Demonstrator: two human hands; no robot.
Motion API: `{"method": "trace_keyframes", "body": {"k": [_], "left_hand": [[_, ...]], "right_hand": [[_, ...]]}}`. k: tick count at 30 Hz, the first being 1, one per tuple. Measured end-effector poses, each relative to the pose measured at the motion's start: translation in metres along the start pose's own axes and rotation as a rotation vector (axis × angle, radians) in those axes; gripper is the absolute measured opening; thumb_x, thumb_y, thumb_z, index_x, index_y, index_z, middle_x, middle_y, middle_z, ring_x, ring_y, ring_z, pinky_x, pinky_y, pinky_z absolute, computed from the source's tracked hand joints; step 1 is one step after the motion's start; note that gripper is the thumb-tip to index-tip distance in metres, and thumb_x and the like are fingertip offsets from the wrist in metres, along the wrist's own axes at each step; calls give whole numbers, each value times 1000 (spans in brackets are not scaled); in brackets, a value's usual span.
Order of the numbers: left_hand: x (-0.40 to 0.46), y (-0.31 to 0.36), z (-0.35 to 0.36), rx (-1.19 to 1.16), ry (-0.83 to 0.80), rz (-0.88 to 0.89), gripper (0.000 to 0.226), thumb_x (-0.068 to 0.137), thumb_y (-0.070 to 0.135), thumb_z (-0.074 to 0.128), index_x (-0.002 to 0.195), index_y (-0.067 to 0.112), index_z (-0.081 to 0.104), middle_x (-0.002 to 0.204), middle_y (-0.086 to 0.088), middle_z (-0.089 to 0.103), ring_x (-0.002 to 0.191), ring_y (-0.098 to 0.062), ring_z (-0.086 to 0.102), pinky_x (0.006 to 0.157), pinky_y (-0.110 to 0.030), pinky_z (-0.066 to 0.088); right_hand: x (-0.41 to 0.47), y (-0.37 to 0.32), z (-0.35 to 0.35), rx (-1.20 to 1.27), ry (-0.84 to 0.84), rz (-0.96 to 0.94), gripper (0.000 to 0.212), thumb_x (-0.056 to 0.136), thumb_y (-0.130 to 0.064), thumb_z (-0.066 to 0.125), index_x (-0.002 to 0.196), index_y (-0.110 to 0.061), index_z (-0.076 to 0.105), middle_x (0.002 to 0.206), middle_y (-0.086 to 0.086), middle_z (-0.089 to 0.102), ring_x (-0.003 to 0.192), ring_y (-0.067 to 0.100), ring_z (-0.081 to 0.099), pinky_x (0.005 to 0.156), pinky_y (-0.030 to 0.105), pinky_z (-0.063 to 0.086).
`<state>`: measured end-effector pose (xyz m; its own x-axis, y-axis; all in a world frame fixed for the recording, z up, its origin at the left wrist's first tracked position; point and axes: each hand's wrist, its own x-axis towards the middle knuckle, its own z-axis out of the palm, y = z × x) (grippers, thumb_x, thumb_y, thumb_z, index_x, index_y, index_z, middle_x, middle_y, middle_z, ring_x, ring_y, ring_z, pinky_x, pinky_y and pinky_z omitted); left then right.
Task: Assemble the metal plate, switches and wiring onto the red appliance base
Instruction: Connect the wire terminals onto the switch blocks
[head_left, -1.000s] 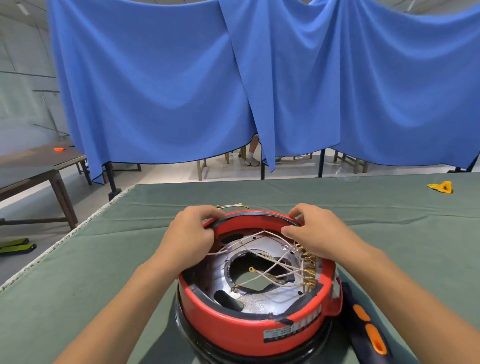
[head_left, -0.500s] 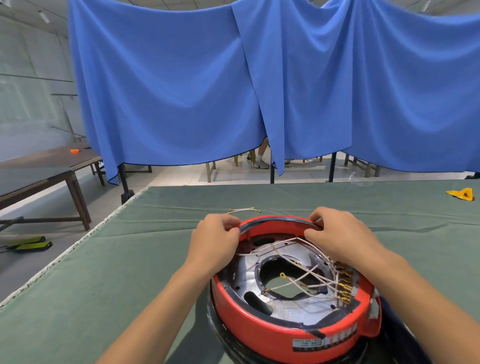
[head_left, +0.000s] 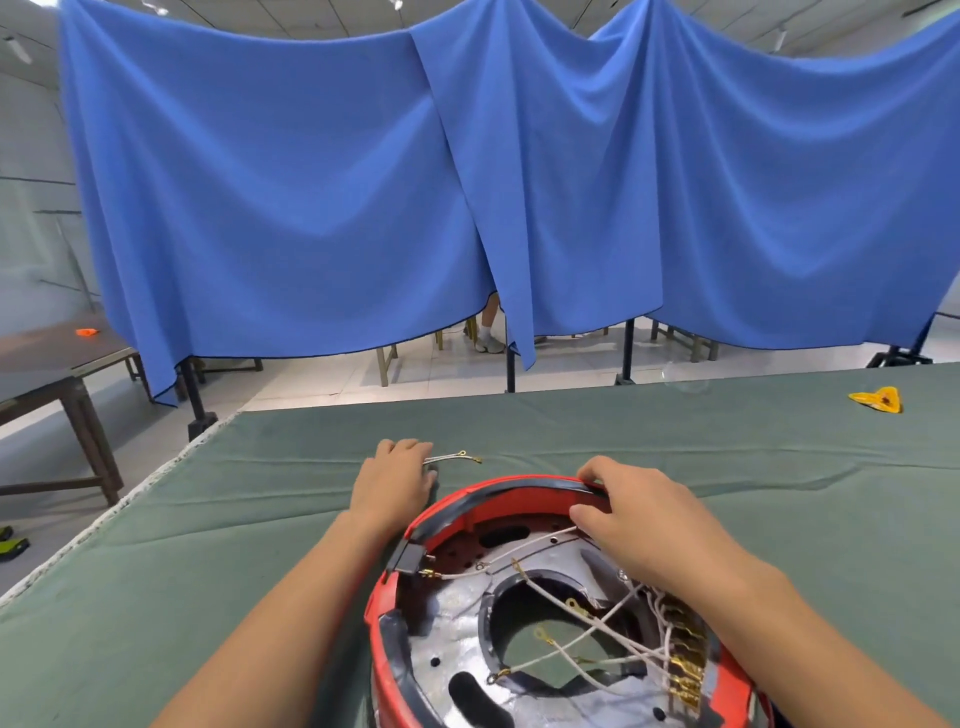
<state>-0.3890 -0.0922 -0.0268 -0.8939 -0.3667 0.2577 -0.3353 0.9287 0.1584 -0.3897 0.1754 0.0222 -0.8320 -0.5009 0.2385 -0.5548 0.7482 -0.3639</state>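
On red base (head_left: 498, 501), no legible writing

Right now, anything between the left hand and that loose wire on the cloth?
Nothing visible. The left hand rests on the green cloth with its fingertips at the near end of the loose wire. The red base sits nearer the person, out of that path.

No words, numbers, brand marks or signs can be read anywhere here. The red appliance base (head_left: 524, 506) shows only bare plastic, black trim and wiring on the parts in view, and the blue curtain (head_left: 322, 208) and the green cloth on the table (head_left: 260, 519) are plain and unprinted.
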Motion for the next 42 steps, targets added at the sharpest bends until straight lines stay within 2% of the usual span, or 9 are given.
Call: {"method": "trace_keyframes", "body": {"k": [10,18,21,24,26,29,36,39,42], "left_hand": [[17,9,7,118,-15,-44,14,83,9,54,89,4,66,101,-15,64,93,-33,60,77,-39,50],[-14,10,-28,352,-348,-39,34,89,-5,37,117,-3,55,125,-19,59,115,-33,58,90,-34,46],[-38,13,-40,260,-385,-80,21,93,4,40,102,-3,58,117,-20,62,105,-34,58,85,-34,45],[-59,7,-47,-87,-255,-171,34,92,13,47,59,10,41,66,-14,54,63,-26,46,57,-31,38],[-75,2,-52,-542,-191,-242,34,90,6,46,57,9,44,47,-2,50,42,-15,45,44,-22,36],[-95,0,-69,-971,-126,-297,19,90,0,39,73,4,47,55,-8,62,39,-13,52,40,-21,43],[-108,-14,-90,-585,-343,-296,17,85,6,49,69,4,57,67,-9,66,54,-19,63,44,-24,49],[-106,-7,-97,-470,-203,-277,17,87,12,50,73,5,55,74,-14,62,70,-28,62,54,-29,51],[-107,5,-110,-663,-44,-225,16,90,11,46,77,7,51,78,-11,70,61,-21,61,52,-30,50]], "right_hand": [[6,8,1,60,-34,16,24,91,-40,51,113,-31,54,106,-7,63,93,18,58,77,32,46],[1,5,-3,41,-54,26,29,91,-40,51,118,-29,53,109,-6,64,96,18,60,77,31,47],[-2,8,-7,24,-49,31,29,90,-39,51,116,-28,54,108,-5,65,95,19,60,76,32,48],[-4,10,-8,16,-52,39,28,90,-39,51,116,-30,54,107,-6,65,91,17,59,72,30,47],[-5,9,-8,7,-53,42,28,90,-38,51,116,-31,54,106,-6,64,88,17,59,69,29,44],[-5,7,-7,-12,-46,35,28,90,-39,51,117,-32,54,105,-7,64,86,16,58,68,29,44],[-6,3,-7,-23,-41,17,30,90,-40,51,119,-35,52,108,-9,64,86,15,54,69,29,42],[-5,3,-7,-26,-33,19,31,90,-41,52,120,-35,52,109,-10,64,87,14,55,69,29,42],[-5,3,-7,-25,-36,31,31,90,-42,52,120,-35,52,110,-9,64,93,16,58,74,30,46]]}}
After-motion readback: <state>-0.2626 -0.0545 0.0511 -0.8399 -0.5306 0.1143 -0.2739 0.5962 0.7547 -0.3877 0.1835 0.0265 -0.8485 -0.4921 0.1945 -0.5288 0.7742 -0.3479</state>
